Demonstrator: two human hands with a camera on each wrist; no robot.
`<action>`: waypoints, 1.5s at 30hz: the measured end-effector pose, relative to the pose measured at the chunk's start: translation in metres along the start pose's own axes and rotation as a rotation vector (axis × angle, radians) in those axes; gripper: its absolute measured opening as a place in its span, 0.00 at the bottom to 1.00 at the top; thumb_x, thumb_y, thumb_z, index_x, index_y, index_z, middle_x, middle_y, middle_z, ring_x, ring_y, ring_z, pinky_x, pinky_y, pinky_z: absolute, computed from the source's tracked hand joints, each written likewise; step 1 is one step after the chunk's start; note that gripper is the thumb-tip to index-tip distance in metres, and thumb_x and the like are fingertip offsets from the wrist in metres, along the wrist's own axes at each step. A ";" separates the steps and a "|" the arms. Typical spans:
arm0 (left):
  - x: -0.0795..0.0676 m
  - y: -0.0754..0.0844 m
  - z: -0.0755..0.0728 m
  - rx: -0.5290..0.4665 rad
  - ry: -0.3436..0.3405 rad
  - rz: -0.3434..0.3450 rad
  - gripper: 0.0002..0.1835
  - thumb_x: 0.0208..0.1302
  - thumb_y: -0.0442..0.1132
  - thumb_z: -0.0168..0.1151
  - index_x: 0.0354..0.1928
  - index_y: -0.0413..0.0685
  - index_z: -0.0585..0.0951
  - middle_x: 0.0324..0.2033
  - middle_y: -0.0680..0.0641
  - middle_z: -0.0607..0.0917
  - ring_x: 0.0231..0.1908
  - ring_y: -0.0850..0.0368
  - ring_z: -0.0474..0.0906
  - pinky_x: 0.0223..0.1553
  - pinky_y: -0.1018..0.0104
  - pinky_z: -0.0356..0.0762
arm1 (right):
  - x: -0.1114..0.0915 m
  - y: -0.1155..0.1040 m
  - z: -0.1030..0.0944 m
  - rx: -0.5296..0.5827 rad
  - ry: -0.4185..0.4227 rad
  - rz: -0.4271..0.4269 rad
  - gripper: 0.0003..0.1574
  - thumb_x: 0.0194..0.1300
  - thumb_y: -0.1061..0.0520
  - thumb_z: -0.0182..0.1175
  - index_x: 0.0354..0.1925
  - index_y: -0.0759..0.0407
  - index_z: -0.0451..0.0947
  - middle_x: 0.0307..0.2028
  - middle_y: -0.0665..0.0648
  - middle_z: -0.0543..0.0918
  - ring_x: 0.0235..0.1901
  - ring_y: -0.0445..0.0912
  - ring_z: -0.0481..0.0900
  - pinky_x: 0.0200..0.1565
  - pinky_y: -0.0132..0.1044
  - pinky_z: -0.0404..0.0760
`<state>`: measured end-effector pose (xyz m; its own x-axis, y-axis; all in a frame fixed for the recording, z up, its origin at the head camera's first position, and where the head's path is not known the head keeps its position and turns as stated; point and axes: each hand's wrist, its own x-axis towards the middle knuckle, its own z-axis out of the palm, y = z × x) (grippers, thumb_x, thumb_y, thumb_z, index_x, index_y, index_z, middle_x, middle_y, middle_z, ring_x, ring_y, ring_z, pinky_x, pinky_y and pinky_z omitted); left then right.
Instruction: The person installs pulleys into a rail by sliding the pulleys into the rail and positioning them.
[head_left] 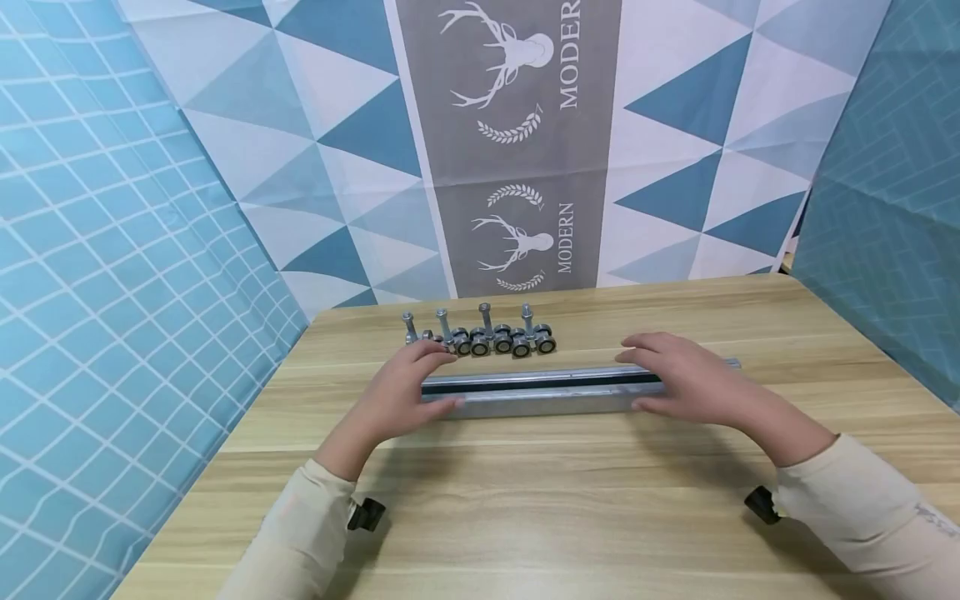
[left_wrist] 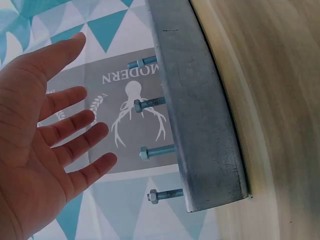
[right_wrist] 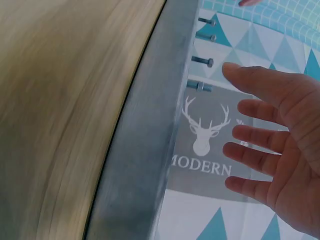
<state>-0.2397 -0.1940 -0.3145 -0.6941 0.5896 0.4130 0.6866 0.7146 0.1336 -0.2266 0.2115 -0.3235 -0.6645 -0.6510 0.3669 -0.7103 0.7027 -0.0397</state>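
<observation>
A long grey metal rail (head_left: pixel 547 403) with a dark slot along its top lies across the wooden table. Over its left end is my left hand (head_left: pixel 401 393), fingers spread and thumb apart. My right hand (head_left: pixel 693 382) is held the same way near the right end. In both wrist views the palms are empty, and the left hand (left_wrist: pixel 30 130) and right hand (right_wrist: pixel 295 135) show a gap to the rail (left_wrist: pixel 200 115). Behind it stand several roller trolleys (head_left: pixel 489 340) with wheels and upright bolts (left_wrist: pixel 150 103); the leftmost is partly hidden by my left hand.
The wooden table (head_left: pixel 540 508) stretches toward me in front of the rail. A patterned cloth (head_left: pixel 517 150) with deer prints hangs behind its far edge. Blue cloths hang at the left (head_left: pixel 127 275) and right (head_left: pixel 885 208).
</observation>
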 end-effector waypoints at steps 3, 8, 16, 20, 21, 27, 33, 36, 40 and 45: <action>0.000 -0.001 -0.002 -0.022 0.010 0.004 0.28 0.55 0.50 0.73 0.54 0.41 0.81 0.53 0.41 0.78 0.53 0.46 0.75 0.54 0.50 0.73 | -0.002 0.006 0.001 0.004 -0.010 0.002 0.37 0.48 0.53 0.77 0.54 0.64 0.78 0.57 0.67 0.76 0.56 0.62 0.74 0.54 0.58 0.73; 0.002 -0.006 -0.003 -0.052 0.022 0.001 0.26 0.53 0.48 0.74 0.52 0.42 0.82 0.51 0.43 0.79 0.53 0.46 0.76 0.54 0.50 0.73 | -0.005 0.014 0.000 0.025 -0.058 0.050 0.39 0.46 0.55 0.78 0.57 0.64 0.77 0.58 0.68 0.74 0.58 0.64 0.72 0.54 0.59 0.72; 0.002 -0.014 -0.008 -0.089 0.003 -0.075 0.23 0.52 0.45 0.76 0.49 0.44 0.84 0.50 0.44 0.80 0.52 0.47 0.77 0.53 0.50 0.74 | -0.011 0.028 0.002 0.056 -0.141 0.116 0.46 0.43 0.58 0.78 0.61 0.63 0.74 0.63 0.72 0.68 0.61 0.67 0.67 0.55 0.61 0.71; 0.005 -0.018 -0.012 -0.101 -0.026 -0.082 0.22 0.52 0.44 0.76 0.49 0.45 0.84 0.50 0.45 0.79 0.53 0.47 0.76 0.54 0.50 0.74 | -0.015 0.033 0.000 0.084 -0.175 0.156 0.49 0.42 0.59 0.79 0.63 0.62 0.72 0.65 0.72 0.65 0.62 0.69 0.64 0.54 0.62 0.71; 0.006 -0.020 -0.013 -0.103 -0.036 -0.081 0.22 0.52 0.45 0.76 0.49 0.46 0.84 0.50 0.45 0.79 0.53 0.46 0.76 0.54 0.49 0.74 | -0.016 0.035 0.000 0.093 -0.182 0.167 0.50 0.42 0.59 0.79 0.63 0.61 0.71 0.66 0.72 0.64 0.63 0.69 0.63 0.54 0.63 0.71; 0.010 -0.029 -0.019 -0.147 -0.104 -0.065 0.25 0.52 0.43 0.76 0.53 0.45 0.82 0.53 0.42 0.78 0.52 0.46 0.76 0.51 0.48 0.75 | -0.021 0.040 -0.003 0.130 -0.225 0.216 0.51 0.41 0.62 0.79 0.64 0.62 0.70 0.66 0.74 0.63 0.63 0.70 0.62 0.53 0.62 0.72; 0.013 -0.038 -0.025 -0.176 -0.170 -0.095 0.27 0.52 0.43 0.75 0.55 0.44 0.81 0.57 0.39 0.76 0.56 0.43 0.73 0.54 0.46 0.72 | -0.023 0.044 -0.005 0.118 -0.264 0.248 0.48 0.41 0.62 0.79 0.62 0.64 0.73 0.62 0.74 0.68 0.60 0.70 0.67 0.52 0.62 0.73; 0.016 -0.043 -0.027 -0.178 -0.181 -0.117 0.29 0.52 0.44 0.75 0.56 0.42 0.80 0.57 0.40 0.77 0.57 0.42 0.73 0.55 0.45 0.71 | -0.023 0.046 -0.006 0.110 -0.275 0.254 0.47 0.40 0.62 0.79 0.61 0.65 0.74 0.59 0.72 0.71 0.58 0.68 0.70 0.52 0.61 0.73; 0.018 -0.048 -0.029 -0.192 -0.183 -0.156 0.30 0.52 0.44 0.75 0.57 0.42 0.79 0.56 0.41 0.78 0.54 0.41 0.75 0.53 0.45 0.72 | -0.025 0.051 -0.007 0.097 -0.288 0.248 0.46 0.39 0.63 0.80 0.59 0.66 0.75 0.56 0.70 0.75 0.55 0.66 0.73 0.51 0.60 0.74; 0.020 -0.054 -0.029 -0.193 -0.188 -0.201 0.29 0.54 0.42 0.74 0.58 0.42 0.79 0.56 0.41 0.78 0.55 0.41 0.73 0.53 0.43 0.72 | -0.028 0.054 -0.006 0.080 -0.313 0.240 0.45 0.39 0.62 0.80 0.58 0.66 0.75 0.54 0.69 0.77 0.54 0.65 0.74 0.51 0.60 0.74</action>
<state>-0.2845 -0.2313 -0.2871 -0.8354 0.5157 0.1902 0.5475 0.7501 0.3709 -0.2450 0.2695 -0.3298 -0.8438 -0.5354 0.0380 -0.5336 0.8292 -0.1667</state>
